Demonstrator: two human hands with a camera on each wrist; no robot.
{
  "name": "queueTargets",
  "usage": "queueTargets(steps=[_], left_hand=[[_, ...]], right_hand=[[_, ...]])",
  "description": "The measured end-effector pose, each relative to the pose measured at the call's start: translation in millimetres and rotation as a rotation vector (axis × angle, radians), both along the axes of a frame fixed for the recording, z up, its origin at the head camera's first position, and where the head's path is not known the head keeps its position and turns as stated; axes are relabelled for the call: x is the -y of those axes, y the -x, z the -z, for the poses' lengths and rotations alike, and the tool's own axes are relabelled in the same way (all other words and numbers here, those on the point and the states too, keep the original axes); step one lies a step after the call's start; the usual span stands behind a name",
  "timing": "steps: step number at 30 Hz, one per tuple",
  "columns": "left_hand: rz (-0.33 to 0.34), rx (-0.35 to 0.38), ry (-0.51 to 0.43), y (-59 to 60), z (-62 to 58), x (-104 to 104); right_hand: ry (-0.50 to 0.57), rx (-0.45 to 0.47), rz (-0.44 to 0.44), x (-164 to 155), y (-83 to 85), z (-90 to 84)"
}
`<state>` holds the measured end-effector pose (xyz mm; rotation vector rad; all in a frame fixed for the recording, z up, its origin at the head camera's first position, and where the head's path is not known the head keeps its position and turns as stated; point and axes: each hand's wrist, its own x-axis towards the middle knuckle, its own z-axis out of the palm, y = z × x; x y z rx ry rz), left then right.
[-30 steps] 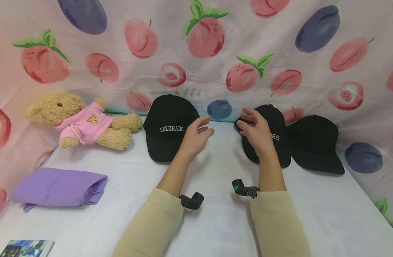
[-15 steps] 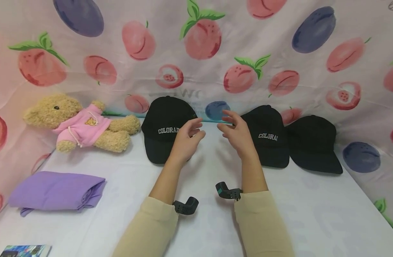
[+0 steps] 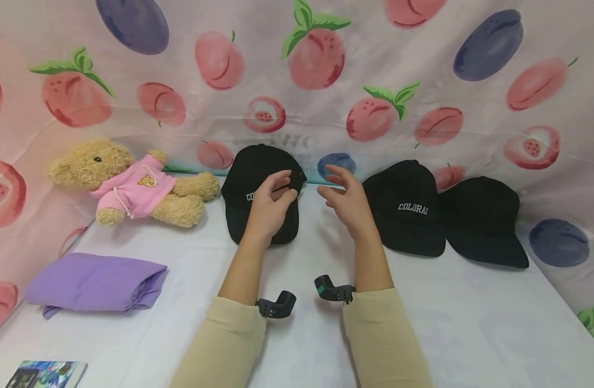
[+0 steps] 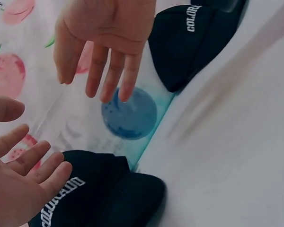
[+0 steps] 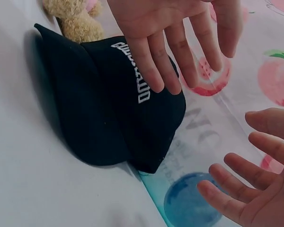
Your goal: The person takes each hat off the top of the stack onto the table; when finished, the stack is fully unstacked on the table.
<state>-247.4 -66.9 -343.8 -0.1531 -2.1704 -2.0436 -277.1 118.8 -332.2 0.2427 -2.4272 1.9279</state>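
Note:
In the head view my left hand (image 3: 270, 207) is raised in front of a black cap (image 3: 241, 226) lettered COLORADO and covers part of the lettering. Its fingers are loosely bent and hold nothing. To its right, my right hand (image 3: 346, 202) hovers apart from it, palm turned inward, also holding nothing. Nearest to that hand is a second black lettered cap (image 3: 408, 207). A third black cap (image 3: 483, 221), with no lettering in sight, lies against it on the right. The left wrist view shows both hands apart, fingers extended, above the first cap (image 4: 113, 189).
A teddy bear (image 3: 142, 186) in a pink hoodie lies at the back left. In front of it is a folded purple cloth (image 3: 95, 283). A colourful book (image 3: 49, 373) is cut off at the lower left. Behind everything hangs a fruit-print curtain (image 3: 311, 113), meeting the white table (image 3: 471, 334).
My right hand has moved left, away from the second cap, uncovering its lettering. My left hand has shifted slightly left across the first cap. The caps stay where they are.

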Motion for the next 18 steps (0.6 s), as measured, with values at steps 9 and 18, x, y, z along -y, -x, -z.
queueTargets(steps=[9,18], left_hand=[[-0.055,0.013,-0.015,-3.0,-3.4,20],[-0.110,0.030,-0.034,-4.3,-8.3,36]], right_hand=[[-0.005,-0.002,-0.032,17,-0.8,6.1],[0.013,-0.015,-0.059,27,-0.8,7.2]])
